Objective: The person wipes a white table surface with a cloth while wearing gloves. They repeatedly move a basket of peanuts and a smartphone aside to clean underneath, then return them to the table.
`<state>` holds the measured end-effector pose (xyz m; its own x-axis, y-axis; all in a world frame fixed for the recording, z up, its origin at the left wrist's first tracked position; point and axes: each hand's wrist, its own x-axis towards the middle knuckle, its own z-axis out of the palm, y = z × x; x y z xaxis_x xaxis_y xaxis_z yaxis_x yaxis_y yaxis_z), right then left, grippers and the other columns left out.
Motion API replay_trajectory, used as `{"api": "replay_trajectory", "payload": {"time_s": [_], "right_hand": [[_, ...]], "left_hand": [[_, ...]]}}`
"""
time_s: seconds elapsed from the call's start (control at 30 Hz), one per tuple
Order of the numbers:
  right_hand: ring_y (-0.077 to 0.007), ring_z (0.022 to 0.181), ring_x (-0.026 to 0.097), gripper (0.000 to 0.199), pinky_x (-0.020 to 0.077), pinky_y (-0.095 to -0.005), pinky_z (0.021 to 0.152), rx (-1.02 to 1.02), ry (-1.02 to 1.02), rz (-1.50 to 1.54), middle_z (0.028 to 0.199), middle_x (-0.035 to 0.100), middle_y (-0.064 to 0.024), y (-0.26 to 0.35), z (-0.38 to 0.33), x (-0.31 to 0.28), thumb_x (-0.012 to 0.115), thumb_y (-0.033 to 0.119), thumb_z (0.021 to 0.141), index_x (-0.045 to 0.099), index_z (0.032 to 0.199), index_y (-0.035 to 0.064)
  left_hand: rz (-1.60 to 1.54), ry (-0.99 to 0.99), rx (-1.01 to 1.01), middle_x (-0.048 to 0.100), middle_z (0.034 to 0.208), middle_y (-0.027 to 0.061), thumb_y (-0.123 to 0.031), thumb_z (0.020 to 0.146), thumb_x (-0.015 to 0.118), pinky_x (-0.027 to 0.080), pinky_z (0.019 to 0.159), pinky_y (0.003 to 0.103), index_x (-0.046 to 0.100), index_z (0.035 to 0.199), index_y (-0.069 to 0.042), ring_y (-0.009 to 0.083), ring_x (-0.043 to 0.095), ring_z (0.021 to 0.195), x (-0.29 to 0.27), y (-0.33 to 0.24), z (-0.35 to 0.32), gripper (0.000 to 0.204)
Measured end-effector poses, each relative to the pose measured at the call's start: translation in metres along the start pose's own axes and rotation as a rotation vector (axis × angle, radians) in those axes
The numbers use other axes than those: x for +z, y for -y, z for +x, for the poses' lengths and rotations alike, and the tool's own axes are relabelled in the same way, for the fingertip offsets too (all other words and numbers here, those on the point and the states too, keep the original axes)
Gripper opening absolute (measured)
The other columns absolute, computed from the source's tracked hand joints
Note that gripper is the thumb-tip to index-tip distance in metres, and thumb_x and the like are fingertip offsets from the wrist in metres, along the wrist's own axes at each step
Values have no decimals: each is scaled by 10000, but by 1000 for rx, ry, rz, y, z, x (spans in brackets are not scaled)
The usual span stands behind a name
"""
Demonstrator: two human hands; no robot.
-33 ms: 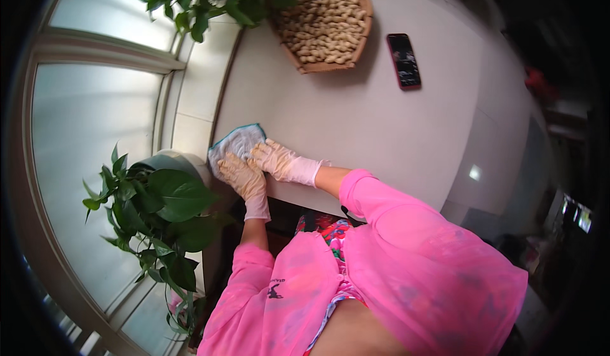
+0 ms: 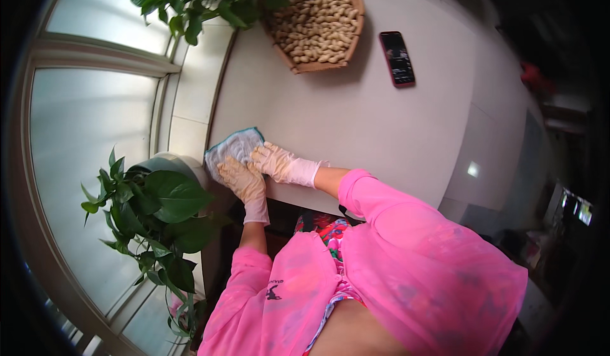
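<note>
A grey cloth (image 2: pixel 236 148) with a teal edge lies at the near left corner of the pale table (image 2: pixel 337 124). My left hand (image 2: pixel 240 179), in a thin whitish glove, rests on the cloth's near part with its fingers stretched out. Close beside it, my right hand (image 2: pixel 274 162), gloved the same way, lies low with its fingers extended over the cloth's right edge. Both palms face down, and the hands nearly touch. Folds of the cloth bunch up in front of the fingertips; what is under it is hidden.
A woven basket (image 2: pixel 351 50) of peanuts stands at the table's far side, with leafy green stems (image 2: pixel 210 0) overlapping it. Right of it lies a phone (image 2: pixel 398 59) with a red case. A potted plant (image 2: pixel 181 197) stands at left, beside the frosted window (image 2: pixel 92 121).
The whole view has shifted a little, so the basket and phone appear slightly farther left. Both hands stay on the cloth with hardly any visible movement.
</note>
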<state>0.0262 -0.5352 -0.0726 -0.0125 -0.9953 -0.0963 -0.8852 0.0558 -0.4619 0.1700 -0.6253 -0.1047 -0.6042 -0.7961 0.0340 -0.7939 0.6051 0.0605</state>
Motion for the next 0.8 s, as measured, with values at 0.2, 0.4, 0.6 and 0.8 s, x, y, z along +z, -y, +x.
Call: {"api": "replay_trajectory", "payload": {"time_s": [0.2,0.4,0.6,0.8], "right_hand": [[-282,1228,500,315,361,-402,1068,3,-201,21,1274,556,-117,-16,-88,19,557,177,799,646,1071,47],[-290,1251,482,323,338,-433,1084,208,-262,-96,1300,541,-129,-74,-172,-24,536,150,798,643,1089,61],[-280,1389,344,421,225,-446,1162,699,-111,-136,1476,399,-113,-151,-183,-62,521,130,836,575,1252,95],[-267,1433,269,485,198,-451,1174,876,-4,-58,1539,305,-103,-151,-191,-80,531,123,864,501,1348,104]], "left_hand": [[-59,111,197,279,1461,350,-364,844,624,117,1163,548,255,1428,135,504,198,1391,-21,-60,-53,852],[-134,180,479,243,1488,348,-488,835,610,130,1166,526,295,1428,102,500,190,1400,-21,-152,-24,893],[-337,290,609,222,1509,312,-496,850,608,220,1130,533,311,1479,-84,506,201,1389,-23,-256,53,809],[-181,292,723,207,1516,281,-499,844,619,227,1102,582,326,1485,-220,509,223,1371,-26,-280,57,758]]}}
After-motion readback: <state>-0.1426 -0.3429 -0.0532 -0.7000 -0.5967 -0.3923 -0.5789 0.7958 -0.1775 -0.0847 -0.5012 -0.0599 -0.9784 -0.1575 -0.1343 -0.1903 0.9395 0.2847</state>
